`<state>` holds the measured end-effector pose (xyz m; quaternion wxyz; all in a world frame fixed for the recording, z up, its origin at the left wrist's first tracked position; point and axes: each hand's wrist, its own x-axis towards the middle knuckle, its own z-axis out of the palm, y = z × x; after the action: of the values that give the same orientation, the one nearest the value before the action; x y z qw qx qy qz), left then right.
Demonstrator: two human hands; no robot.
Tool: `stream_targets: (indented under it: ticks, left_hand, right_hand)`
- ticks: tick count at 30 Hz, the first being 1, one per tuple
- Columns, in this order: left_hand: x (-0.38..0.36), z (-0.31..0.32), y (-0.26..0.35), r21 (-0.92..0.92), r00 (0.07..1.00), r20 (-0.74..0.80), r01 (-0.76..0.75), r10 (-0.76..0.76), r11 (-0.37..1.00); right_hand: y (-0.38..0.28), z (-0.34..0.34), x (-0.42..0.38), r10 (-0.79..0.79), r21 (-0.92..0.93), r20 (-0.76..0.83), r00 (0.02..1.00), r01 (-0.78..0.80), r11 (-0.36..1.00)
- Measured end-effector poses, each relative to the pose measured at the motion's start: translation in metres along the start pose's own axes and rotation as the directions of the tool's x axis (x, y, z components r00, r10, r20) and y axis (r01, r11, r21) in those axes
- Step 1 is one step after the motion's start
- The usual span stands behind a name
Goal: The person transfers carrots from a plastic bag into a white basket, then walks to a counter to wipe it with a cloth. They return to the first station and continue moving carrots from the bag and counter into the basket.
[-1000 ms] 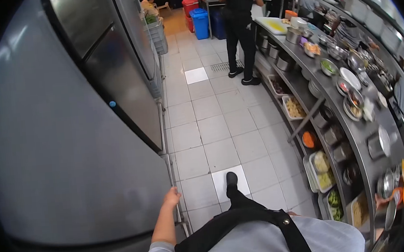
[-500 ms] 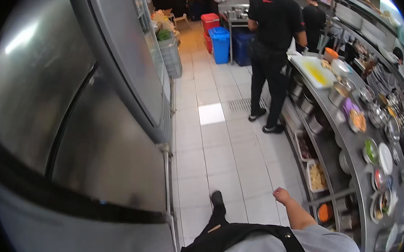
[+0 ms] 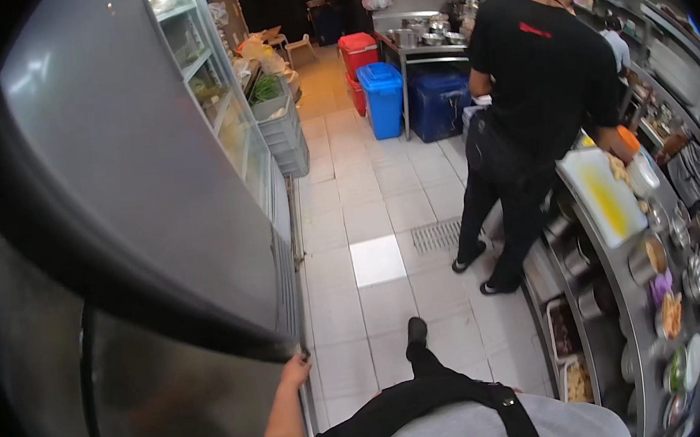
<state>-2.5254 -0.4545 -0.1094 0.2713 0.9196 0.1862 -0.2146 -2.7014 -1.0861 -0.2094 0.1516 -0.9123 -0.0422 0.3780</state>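
Observation:
My left hand (image 3: 295, 371) is low beside the grey refrigerated cabinet (image 3: 147, 178). Its fingers are curled in, overlapping the cabinet's lower corner in this view, and no object shows in them. My right hand is out of sight, hidden beyond my body. Below me are my dark apron (image 3: 417, 408) and one dark shoe (image 3: 416, 329), stepped forward on the tiled floor (image 3: 382, 303).
A co-worker in black (image 3: 550, 76) stands at the steel counter (image 3: 599, 263) on the right, by a yellow-stained cutting board (image 3: 604, 196). Blue bin (image 3: 382, 99), red bin (image 3: 358, 50) and grey crates (image 3: 283, 137) stand farther along. A floor drain (image 3: 439, 236) lies ahead.
I have moved forward along the aisle, so the co-worker and bins look nearer. My right hand has swung out of view, and my left hand has come into view by the cabinet.

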Motion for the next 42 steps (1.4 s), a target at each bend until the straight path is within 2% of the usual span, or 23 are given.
stream_targets:
  ticks: [3,7,8,9,10,12,17,20,22,25,26,27,28,29,30,31,33,34,37,39,40,41,42]
  left_hand:
    - [0.097,-0.026,0.081,-0.117,0.956,-0.218,-0.227,0.198,0.967]
    - [0.176,-0.024,0.128,-0.175,0.995,-0.031,-0.101,0.098,0.979]
    - [0.189,-0.017,0.129,-0.143,0.992,0.080,-0.088,0.100,0.986]
    - [0.188,-0.020,0.133,-0.029,0.988,0.140,-0.064,0.067,0.998]
    - [0.185,-0.018,0.133,0.076,0.980,0.198,-0.043,0.027,0.996]
    - [0.188,-0.006,0.119,0.037,0.958,0.217,0.185,-0.189,0.982]
    - [0.281,-0.029,0.115,0.071,0.838,0.257,0.480,-0.481,0.874]
    - [0.376,-0.068,0.131,0.095,0.811,0.252,0.522,-0.527,0.848]
    - [0.453,-0.092,0.134,0.141,0.838,0.239,0.469,-0.490,0.872]
    - [0.604,-0.155,0.172,0.371,0.974,0.152,0.101,-0.168,0.923]
    - [0.652,-0.179,0.210,-0.066,0.945,-0.107,0.303,-0.308,0.951]
    - [0.708,-0.226,0.258,-0.080,0.982,0.057,0.187,-0.183,0.979]
    - [0.759,-0.242,0.292,-0.199,0.967,-0.094,0.214,-0.236,0.956]
    - [0.812,-0.264,0.323,-0.223,0.988,-0.075,0.115,-0.135,0.968]
    - [0.857,-0.290,0.361,-0.123,0.994,-0.099,0.027,-0.039,0.992]
    - [0.898,-0.306,0.396,-0.035,0.992,-0.110,-0.059,0.055,0.998]
    - [0.950,-0.335,0.468,-0.126,0.962,-0.216,-0.196,0.166,0.972]
    - [0.975,-0.346,0.494,-0.162,0.934,-0.285,-0.267,0.214,0.950]
    - [1.029,-0.340,0.541,-0.371,0.952,-0.264,-0.247,0.153,0.895]
    - [1.048,-0.325,0.542,-0.167,0.997,0.017,-0.072,0.076,0.983]
    - [1.045,-0.323,0.539,-0.051,0.994,0.103,-0.043,0.048,0.998]
    - [1.039,-0.315,0.539,0.055,0.982,0.188,-0.024,0.014,0.998]
    - [1.041,-0.303,0.521,0.072,0.977,0.213,-0.018,0.002,0.997]
  right_hand:
    - [0.026,-0.060,0.087,0.147,0.072,0.088,0.985,-0.153,0.986]
    - [0.033,-0.195,0.235,0.261,-0.065,0.102,0.960,-0.255,0.965]
    - [0.029,-0.241,0.274,0.118,-0.186,-0.012,0.993,-0.119,0.975]
    - [0.026,-0.271,0.330,0.396,0.212,-0.171,0.902,-0.359,0.909]
    - [0.005,-0.317,0.364,0.302,0.174,-0.365,0.881,-0.254,0.951]
    - [-0.038,-0.408,0.434,0.321,0.492,-0.371,0.872,-0.108,0.864]
    - [-0.138,-0.589,0.571,0.085,0.404,-0.451,0.888,0.118,0.907]
    - [-0.157,-0.637,0.638,0.184,0.405,-0.353,0.918,-0.027,0.914]
    - [-0.101,-0.607,0.727,-0.149,-0.130,-0.235,0.961,0.120,0.984]
    - [-0.099,-0.658,0.728,-0.466,-0.408,0.003,0.885,0.426,0.807]
    - [-0.108,-0.674,0.723,-0.259,-0.209,-0.101,0.960,0.234,0.949]
    - [-0.108,-0.684,0.729,-0.019,0.017,-0.131,0.991,0.021,1.000]
    - [-0.087,-0.676,0.750,0.223,0.254,-0.154,0.963,-0.179,0.950]
    - [-0.063,-0.663,0.778,-0.014,-0.157,-0.044,0.999,0.007,0.988]
    - [-0.025,-0.636,0.816,-0.250,-0.503,0.069,0.966,0.250,0.827]
    - [-0.036,-0.676,0.809,-0.109,-0.222,0.069,0.992,0.121,0.968]
    - [-0.039,-0.744,0.836,0.033,-0.048,0.106,0.994,-0.028,0.998]
    - [-0.037,-0.776,0.858,0.066,-0.031,0.123,0.990,-0.063,0.998]
    - [-0.030,-0.882,0.938,0.178,-0.047,0.181,0.967,-0.172,0.984]
    - [-0.029,-0.952,1.008,0.317,-0.095,0.201,0.927,-0.304,0.948]
    - [-0.032,-0.987,1.048,0.354,-0.122,0.163,0.921,-0.337,0.934]
    - [-0.033,-1.008,1.090,0.327,-0.111,-0.198,0.924,-0.353,0.929]
    - [-0.031,-1.034,1.143,0.105,-0.295,-0.268,0.958,-0.186,0.937]
